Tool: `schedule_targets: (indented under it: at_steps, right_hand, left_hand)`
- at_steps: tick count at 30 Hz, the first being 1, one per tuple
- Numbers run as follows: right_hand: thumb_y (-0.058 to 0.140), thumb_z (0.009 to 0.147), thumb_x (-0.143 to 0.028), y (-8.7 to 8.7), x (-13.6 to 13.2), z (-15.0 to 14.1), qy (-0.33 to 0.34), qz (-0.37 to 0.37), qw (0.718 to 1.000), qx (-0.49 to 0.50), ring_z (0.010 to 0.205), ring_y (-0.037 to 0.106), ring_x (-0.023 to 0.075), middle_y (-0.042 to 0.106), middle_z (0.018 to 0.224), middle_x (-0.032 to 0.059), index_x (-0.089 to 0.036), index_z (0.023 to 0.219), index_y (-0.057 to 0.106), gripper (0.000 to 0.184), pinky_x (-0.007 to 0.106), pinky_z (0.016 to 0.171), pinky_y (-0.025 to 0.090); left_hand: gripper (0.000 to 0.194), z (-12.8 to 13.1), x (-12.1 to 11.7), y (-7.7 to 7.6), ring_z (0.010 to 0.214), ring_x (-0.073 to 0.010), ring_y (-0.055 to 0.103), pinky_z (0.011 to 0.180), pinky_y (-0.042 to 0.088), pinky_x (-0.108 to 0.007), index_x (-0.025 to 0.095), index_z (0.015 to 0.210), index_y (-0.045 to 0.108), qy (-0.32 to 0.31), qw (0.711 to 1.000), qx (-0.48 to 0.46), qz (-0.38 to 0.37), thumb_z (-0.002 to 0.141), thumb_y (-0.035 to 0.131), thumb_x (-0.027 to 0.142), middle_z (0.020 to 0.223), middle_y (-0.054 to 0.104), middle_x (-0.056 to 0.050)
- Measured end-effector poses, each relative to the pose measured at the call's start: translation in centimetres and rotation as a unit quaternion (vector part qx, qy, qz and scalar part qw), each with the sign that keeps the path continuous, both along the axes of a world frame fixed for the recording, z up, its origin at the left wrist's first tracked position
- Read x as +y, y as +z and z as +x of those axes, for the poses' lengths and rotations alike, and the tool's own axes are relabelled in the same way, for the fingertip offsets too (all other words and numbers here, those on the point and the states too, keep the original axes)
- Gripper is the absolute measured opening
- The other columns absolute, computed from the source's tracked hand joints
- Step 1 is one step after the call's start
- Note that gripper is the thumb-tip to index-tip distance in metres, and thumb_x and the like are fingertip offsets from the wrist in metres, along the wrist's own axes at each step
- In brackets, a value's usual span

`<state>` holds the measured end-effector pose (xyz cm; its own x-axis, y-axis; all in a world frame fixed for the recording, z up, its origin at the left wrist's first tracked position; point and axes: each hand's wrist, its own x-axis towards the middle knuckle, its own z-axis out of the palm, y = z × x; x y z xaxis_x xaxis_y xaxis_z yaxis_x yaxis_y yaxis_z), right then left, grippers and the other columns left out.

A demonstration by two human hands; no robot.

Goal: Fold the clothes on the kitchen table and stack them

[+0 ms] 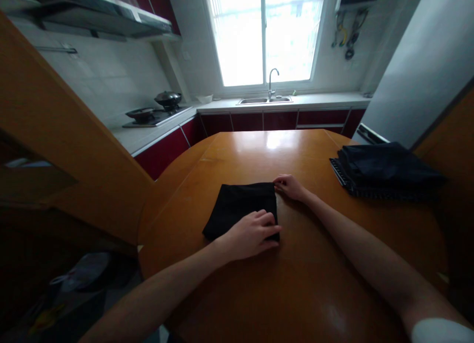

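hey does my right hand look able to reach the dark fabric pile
Probably yes: only tabletop shows between the right hand and the dark fabric pile, though that hand touches the black folded cloth.

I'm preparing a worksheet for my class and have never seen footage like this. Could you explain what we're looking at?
There is no machine here: these are a person's two bare hands. The single picture comes from a camera worn on that person's head, looking forward and down. On the wooden table lies a flat, folded black cloth. The left hand rests over its near right part. The right hand has its fingertips at the far right corner; whether they grip it is hard to tell. To the right sits a pile of dark fabric.
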<state>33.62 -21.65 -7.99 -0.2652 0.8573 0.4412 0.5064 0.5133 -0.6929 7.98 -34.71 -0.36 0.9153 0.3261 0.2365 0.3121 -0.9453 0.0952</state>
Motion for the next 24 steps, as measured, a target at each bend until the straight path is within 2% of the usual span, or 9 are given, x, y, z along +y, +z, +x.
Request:
schedule_targets:
  at_steps: [4,7,11,15,20,24]
  right_hand:
    - [0.065,0.082,-0.023,0.4,-0.6,0.5,0.018,0.010,1.000,-0.006,0.068,0.059,0.0159,0.071,0.079,0.0046,-0.017,0.087,0.078,0.015,0.027,0.065,0.047]
    - [0.065,0.084,-0.024,0.5,-0.8,0.4,0.017,0.023,0.999,-0.016,0.067,0.058,0.0149,0.068,0.078,0.0038,-0.017,0.083,0.077,0.013,0.027,0.064,0.046]
    - [0.062,0.089,-0.024,0.5,-0.6,0.2,0.020,0.040,0.999,-0.029,0.069,0.059,0.0146,0.066,0.078,0.0035,-0.018,0.081,0.075,0.017,0.025,0.064,0.046]
    - [0.059,0.091,-0.022,0.6,-0.5,0.1,0.010,0.052,0.998,-0.044,0.069,0.058,0.0137,0.065,0.081,0.0037,-0.018,0.084,0.076,0.019,0.024,0.064,0.044]
    - [0.061,0.088,-0.019,1.0,-0.3,0.0,-0.037,0.041,0.994,-0.099,0.067,0.058,0.0129,0.068,0.082,0.0032,-0.020,0.082,0.078,0.018,0.023,0.063,0.040]
    - [0.061,0.086,-0.017,0.7,-0.1,-0.1,-0.047,0.028,0.994,-0.093,0.068,0.059,0.0140,0.070,0.081,0.0032,-0.021,0.081,0.079,0.020,0.024,0.064,0.042]
  left_hand:
    - [0.020,1.2,-1.1,-1.2,0.093,-0.0200,0.058,0.084,0.049,-0.032,0.018,0.114,0.067,-0.041,0.995,0.045,0.074,0.102,0.055,0.027,0.098,0.060,-0.006]
    - [0.018,1.1,-0.8,-1.4,0.091,-0.0196,0.058,0.081,0.050,-0.031,0.016,0.113,0.066,-0.043,0.993,0.051,0.099,0.102,0.051,0.020,0.093,0.059,-0.006]
    - [0.024,0.7,-1.0,-1.0,0.090,-0.0189,0.058,0.081,0.051,-0.029,0.012,0.122,0.062,-0.042,0.991,0.068,0.103,0.100,0.051,0.015,0.097,0.059,-0.007]
    - [0.021,0.7,-1.2,-0.9,0.091,-0.0200,0.058,0.078,0.051,-0.028,0.010,0.118,0.064,-0.052,0.988,0.091,0.115,0.100,0.052,0.014,0.094,0.061,-0.008]
    - [0.021,0.7,-1.1,-1.1,0.093,-0.0207,0.058,0.078,0.051,-0.030,0.012,0.115,0.065,-0.068,0.983,0.107,0.130,0.100,0.049,0.012,0.091,0.063,-0.008]
    - [0.022,0.8,-1.1,-1.4,0.093,-0.0204,0.059,0.079,0.050,-0.030,0.012,0.115,0.065,-0.067,0.985,0.099,0.122,0.100,0.049,0.013,0.093,0.063,-0.008]
